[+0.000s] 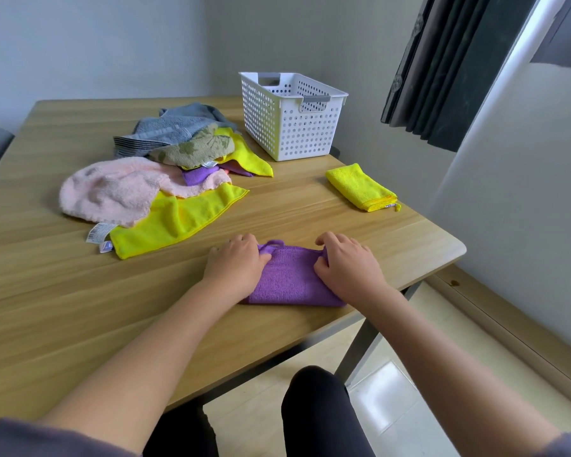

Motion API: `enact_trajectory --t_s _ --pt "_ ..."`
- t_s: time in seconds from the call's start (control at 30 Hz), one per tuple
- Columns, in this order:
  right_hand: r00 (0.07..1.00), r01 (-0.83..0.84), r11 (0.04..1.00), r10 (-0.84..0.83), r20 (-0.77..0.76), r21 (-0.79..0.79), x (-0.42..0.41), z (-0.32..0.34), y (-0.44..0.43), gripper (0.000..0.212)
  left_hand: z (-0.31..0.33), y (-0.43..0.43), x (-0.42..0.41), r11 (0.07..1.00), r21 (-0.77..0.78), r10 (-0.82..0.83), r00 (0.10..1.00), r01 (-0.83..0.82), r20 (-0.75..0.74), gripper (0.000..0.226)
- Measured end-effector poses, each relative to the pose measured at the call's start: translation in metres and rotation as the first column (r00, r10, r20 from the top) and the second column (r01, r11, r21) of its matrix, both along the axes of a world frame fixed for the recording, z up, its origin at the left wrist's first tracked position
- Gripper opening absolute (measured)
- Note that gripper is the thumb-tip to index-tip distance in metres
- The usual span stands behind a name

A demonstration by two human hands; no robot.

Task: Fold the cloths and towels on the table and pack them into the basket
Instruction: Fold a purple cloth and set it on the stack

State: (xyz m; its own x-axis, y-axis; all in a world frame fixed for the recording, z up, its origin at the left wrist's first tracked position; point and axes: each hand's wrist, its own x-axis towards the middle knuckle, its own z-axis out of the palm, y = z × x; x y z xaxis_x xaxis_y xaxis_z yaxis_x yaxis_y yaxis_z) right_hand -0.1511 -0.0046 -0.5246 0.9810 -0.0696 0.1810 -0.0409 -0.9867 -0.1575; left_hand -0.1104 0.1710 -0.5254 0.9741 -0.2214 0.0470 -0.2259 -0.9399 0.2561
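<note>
Both hands pinch the far corners of a folded purple cloth (289,278) on the table (47,291): left hand (234,263), right hand (348,263). Beyond them sit a white basket (287,127), a folded yellow cloth (361,186) and an unfolded pile (165,166).

Purple cloth (289,278), yellow folded cloth (360,187), white perforated basket (289,127).

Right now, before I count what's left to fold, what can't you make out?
- White basket, head view: its walls hide the floor inside, so contents unknown.
- Pile: the pink towel and grey towel cover cloths beneath; count unclear.
- Label by the unfolded yellow cloth: print too small.
- Purple cloth: both hands cover its side edges.
</note>
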Motion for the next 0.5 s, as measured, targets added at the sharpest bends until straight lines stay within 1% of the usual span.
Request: enact_trajectory --t_s 0.07,0.13,0.2,0.23,0.27,0.3,0.33,0.37,0.4,0.43,0.47,0.5 --pt "0.997 -0.038 0.999 0.038 -0.069 0.001 -0.002 0.004 -0.002 0.035 0.005 0.003 0.000 0.994 -0.109 -0.032 0.997 0.025 -0.068 0.031" --pt "0.984 -0.065 0.997 0.070 -0.165 0.036 -0.005 0.010 -0.003 0.035 0.009 0.008 -0.002 0.963 -0.266 -0.071 0.994 0.045 -0.089 0.023" --pt "0.961 -0.098 0.989 0.123 -0.246 0.109 -0.006 0.019 -0.002 0.034 0.009 0.013 -0.003 0.905 -0.416 -0.131 0.989 0.090 -0.070 0.011" --pt "0.952 -0.114 0.980 0.154 -0.265 0.162 -0.006 0.023 -0.001 0.030 0.009 0.016 -0.002 0.869 -0.480 -0.166 0.984 0.115 -0.063 0.009" --pt "0.945 -0.108 0.958 0.183 -0.273 0.266 -0.006 0.027 0.000 0.025 0.009 0.018 -0.001 0.827 -0.545 -0.200 0.978 0.138 -0.056 0.012" --pt "0.937 -0.074 0.905 0.207 -0.281 0.419 -0.005 0.030 0.001 0.023 0.009 0.020 0.001 0.775 -0.615 -0.220 0.974 0.146 -0.046 0.017" --pt "0.926 -0.018 0.809 0.235 -0.295 0.588 -0.005 0.032 0.002 0.025 0.010 0.021 0.004 0.715 -0.685 -0.220 0.975 0.137 -0.034 0.024" --pt "0.912 0.040 0.694 0.269 -0.310 0.719 -0.005 0.034 0.002 0.029 0.011 0.022 0.008 0.650 -0.751 -0.203 0.979 0.119 -0.021 0.033" --pt "0.898 0.082 0.610 0.299 -0.324 0.788 -0.004 0.034 0.004 0.032 0.012 0.023 0.013 0.600 -0.795 -0.175 0.984 0.088 -0.024 0.038" --pt "0.891 0.099 0.576 0.312 -0.330 0.811 -0.003 0.033 0.005 0.035 0.013 0.022 0.017 0.572 -0.819 -0.144 0.989 0.050 -0.041 0.039" --pt "0.898 0.099 0.584 0.297 -0.326 0.806 -0.001 0.031 0.007 0.036 0.014 0.021 0.021 0.575 -0.818 -0.105 0.992 0.005 -0.068 0.035" --pt "0.916 0.087 0.626 0.254 -0.309 0.775 0.002 0.027 0.010 0.036 0.014 0.019 0.023 0.624 -0.780 -0.046 0.995 -0.042 -0.091 0.029"
